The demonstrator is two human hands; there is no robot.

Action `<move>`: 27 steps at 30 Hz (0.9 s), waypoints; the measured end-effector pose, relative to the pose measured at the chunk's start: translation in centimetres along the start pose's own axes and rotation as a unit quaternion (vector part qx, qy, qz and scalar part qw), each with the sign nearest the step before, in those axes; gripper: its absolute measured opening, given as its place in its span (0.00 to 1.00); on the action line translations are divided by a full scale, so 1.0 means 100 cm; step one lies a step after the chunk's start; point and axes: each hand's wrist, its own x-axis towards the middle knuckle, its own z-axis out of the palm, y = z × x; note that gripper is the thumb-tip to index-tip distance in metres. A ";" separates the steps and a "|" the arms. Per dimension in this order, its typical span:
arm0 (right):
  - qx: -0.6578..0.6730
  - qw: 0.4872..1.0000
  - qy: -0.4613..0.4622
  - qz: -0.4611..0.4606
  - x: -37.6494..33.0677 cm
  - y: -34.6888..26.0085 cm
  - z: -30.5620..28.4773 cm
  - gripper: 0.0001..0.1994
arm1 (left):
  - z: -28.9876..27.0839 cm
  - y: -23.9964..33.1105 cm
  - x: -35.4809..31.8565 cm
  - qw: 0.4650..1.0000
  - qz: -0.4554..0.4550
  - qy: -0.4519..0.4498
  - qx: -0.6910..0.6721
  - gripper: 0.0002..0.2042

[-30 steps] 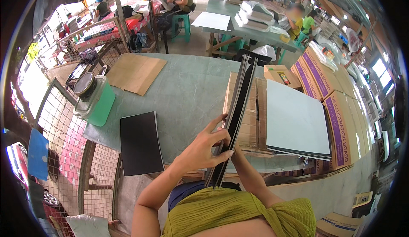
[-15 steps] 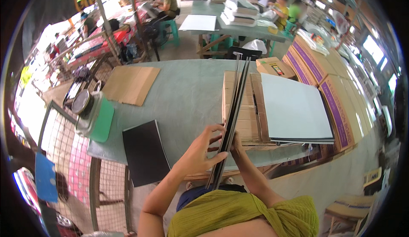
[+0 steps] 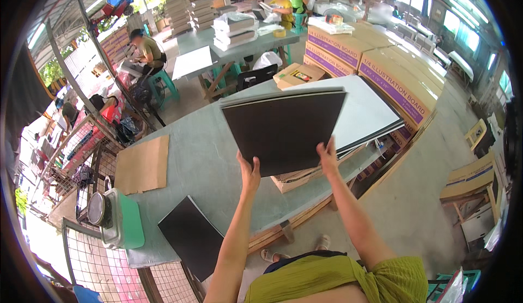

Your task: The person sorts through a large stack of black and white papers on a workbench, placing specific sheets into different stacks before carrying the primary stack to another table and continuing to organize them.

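A stack of black boards (image 3: 283, 131) is raised in front of me above the table, its broad black face tilted toward me. My left hand (image 3: 249, 171) grips its lower left edge, thumb on the face and fingers behind. My right hand (image 3: 328, 157) holds the lower right corner in the same way. Behind the stack, to the right, lies a pile of white-topped boards (image 3: 370, 104). A flat cardboard carton (image 3: 297, 179) shows partly below the held stack. Another black board (image 3: 190, 239) lies at the table's near left, overhanging the edge.
The grey-green table (image 3: 190, 161) bears a brown cardboard sheet (image 3: 143, 164) and a green-and-white container (image 3: 122, 218) at left. Large cartons with purple bands (image 3: 403, 85) are stacked at right. A small open carton (image 3: 299, 75) stands behind. People sit working at farther tables.
The boards have gone from edge-on and upright to facing me broadside, farther out over the table. Both hands have moved apart to the lower edges. My view has turned to the right.
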 end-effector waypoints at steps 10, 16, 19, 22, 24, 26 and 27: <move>-0.034 0.998 0.046 0.022 -0.094 -0.095 -0.134 0.24 | 0.045 0.130 -0.103 0.988 -0.118 -0.072 -0.071 0.19; -0.016 0.988 0.155 -0.001 -0.170 -0.162 -0.329 0.27 | 0.198 0.170 -0.232 0.966 -0.129 -0.137 -0.179 0.18; -0.069 0.963 0.260 0.020 -0.206 -0.196 -0.412 0.26 | 0.292 0.227 -0.270 0.948 -0.104 -0.222 -0.202 0.22; -0.112 0.931 0.347 0.007 -0.223 -0.252 -0.474 0.23 | 0.386 0.248 -0.304 0.895 -0.116 -0.356 -0.242 0.24; -0.249 0.886 0.382 0.082 -0.243 -0.287 -0.500 0.25 | 0.437 0.250 -0.333 0.837 -0.192 -0.416 -0.299 0.23; -0.340 0.854 0.364 0.152 -0.250 -0.322 -0.523 0.30 | 0.495 0.245 -0.354 0.777 -0.252 -0.465 -0.340 0.22; -0.380 0.850 0.345 0.121 -0.248 -0.339 -0.530 0.32 | 0.524 0.237 -0.364 0.744 -0.281 -0.494 -0.351 0.22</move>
